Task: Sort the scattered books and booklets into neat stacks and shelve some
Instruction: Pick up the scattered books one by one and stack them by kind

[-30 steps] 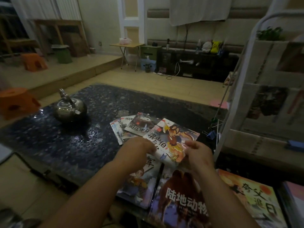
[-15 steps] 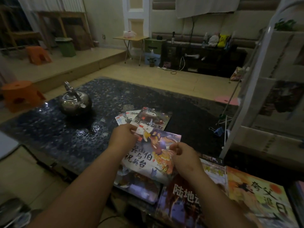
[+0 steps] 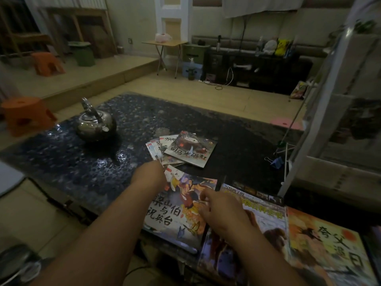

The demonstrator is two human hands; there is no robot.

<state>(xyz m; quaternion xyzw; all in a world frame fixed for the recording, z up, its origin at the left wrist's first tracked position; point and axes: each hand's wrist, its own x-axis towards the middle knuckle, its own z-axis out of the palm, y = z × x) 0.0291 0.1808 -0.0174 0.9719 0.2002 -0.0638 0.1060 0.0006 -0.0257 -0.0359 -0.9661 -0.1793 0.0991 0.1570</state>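
Left hand [image 3: 151, 175] curled around the far left corner of an illustrated booklet [image 3: 169, 213], right hand [image 3: 223, 211] pinching its right edge with bent fingers, dark table [image 3: 82, 166] beneath

Bare forearms [image 3: 99, 234] meet bare left hand [image 3: 148, 176] and right hand [image 3: 223, 212].

Dark pebbled tabletop [image 3: 61, 162]: metal kettle [image 3: 95, 125] at L, fan of thin booklets [image 3: 185, 150] ctr, blue binder clip [image 3: 275, 162] at R, larger books [image 3: 329, 244] side by side along near edge.
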